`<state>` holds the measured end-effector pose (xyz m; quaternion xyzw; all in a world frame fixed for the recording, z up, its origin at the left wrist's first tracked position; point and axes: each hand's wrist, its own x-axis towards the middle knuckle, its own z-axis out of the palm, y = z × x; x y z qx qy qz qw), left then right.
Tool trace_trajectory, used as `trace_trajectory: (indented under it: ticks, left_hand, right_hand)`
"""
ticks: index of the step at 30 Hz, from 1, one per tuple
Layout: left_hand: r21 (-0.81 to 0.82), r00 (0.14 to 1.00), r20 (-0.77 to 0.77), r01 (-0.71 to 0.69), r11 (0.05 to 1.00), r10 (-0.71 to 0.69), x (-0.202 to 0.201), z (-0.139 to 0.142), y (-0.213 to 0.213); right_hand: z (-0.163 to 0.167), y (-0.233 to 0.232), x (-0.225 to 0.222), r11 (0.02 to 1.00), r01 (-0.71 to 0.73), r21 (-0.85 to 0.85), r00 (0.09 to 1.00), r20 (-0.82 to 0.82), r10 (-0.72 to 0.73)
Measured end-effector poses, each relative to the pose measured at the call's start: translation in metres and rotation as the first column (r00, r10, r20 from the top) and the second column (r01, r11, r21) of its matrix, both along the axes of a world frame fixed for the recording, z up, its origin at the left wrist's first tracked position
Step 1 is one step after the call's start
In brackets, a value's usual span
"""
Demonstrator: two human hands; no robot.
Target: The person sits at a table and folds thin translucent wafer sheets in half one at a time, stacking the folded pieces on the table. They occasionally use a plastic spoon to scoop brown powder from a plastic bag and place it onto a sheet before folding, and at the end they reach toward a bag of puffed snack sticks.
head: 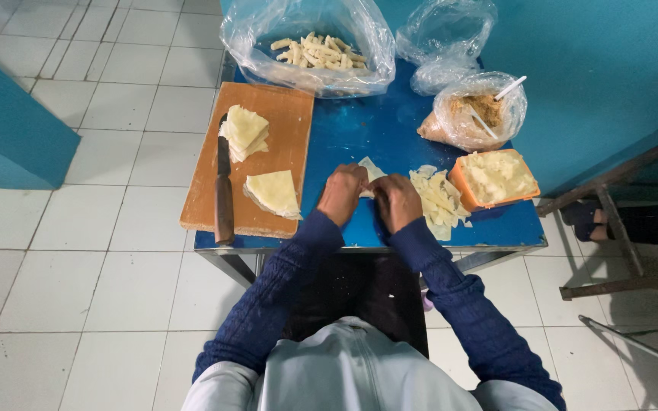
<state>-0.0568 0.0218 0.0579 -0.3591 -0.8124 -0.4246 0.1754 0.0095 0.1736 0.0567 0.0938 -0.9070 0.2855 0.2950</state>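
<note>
Where the left hand (342,194) and right hand (395,201) meet on the blue table (359,129), curled fingers pinch a pale dough wrapper (371,169), mostly hidden beneath them.

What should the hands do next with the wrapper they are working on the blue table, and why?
Probably finish rolling the pale wrapper shut: both the left hand and right hand are closed over it, with only one corner showing. After that it would likely join the finished rolls in the clear bag.
</note>
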Motion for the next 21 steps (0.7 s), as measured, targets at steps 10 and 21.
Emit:
trace_trajectory:
  ticks: [10, 21]
  left_hand:
    - [-0.012, 0.988, 0.144, 0.060, 0.998, -0.058, 0.006, -0.005, -0.010]
    - [0.038, 0.969, 0.226, 0.092, 0.995, -0.098, 0.003, -0.010, -0.009]
  right_hand:
    - [0.000, 0.009, -0.005, 0.992, -0.114, 0.054, 0.993, 0.040, 0.112]
    - [-0.008, 0.025, -0.027, 0.986, -0.161, -0.029, 0.967, 0.195, 0.164]
